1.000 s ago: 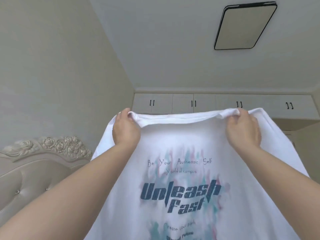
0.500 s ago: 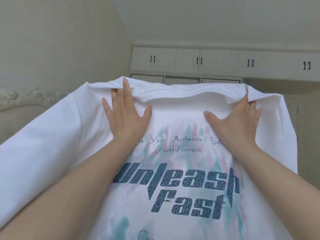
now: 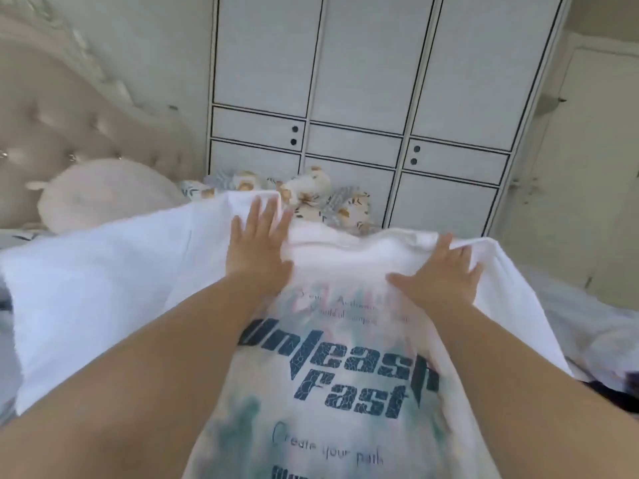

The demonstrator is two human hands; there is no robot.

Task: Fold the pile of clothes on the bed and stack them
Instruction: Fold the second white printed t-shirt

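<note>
Shirt: a white T-shirt [image 3: 345, 340] lies spread print-side up over the bed, its collar end away from the camera, one sleeve out to the left.
Print: dark blue "Unleash Fast" lettering [image 3: 340, 375] over teal and pink smears, with finer lines of script above and below.
Left hand: the left hand [image 3: 257, 247] lies flat on the shirt near the collar, fingers straight and spread, gripping nothing.
Right hand: the right hand [image 3: 441, 274] presses palm-down on the shirt's right shoulder, fingers splayed and thumb out; its fingertips meet a raised ridge of cloth.
Bedding: a floral quilt [image 3: 311, 195] is bunched just beyond the collar; a pale round cushion [image 3: 103, 195] leans on the tufted headboard [image 3: 69, 126].
Backdrop: a white wardrobe [image 3: 363, 98] with black-lined doors stands behind the bed.
Right edge: a dark cloth [image 3: 615, 395] peeps out beside the right forearm.
</note>
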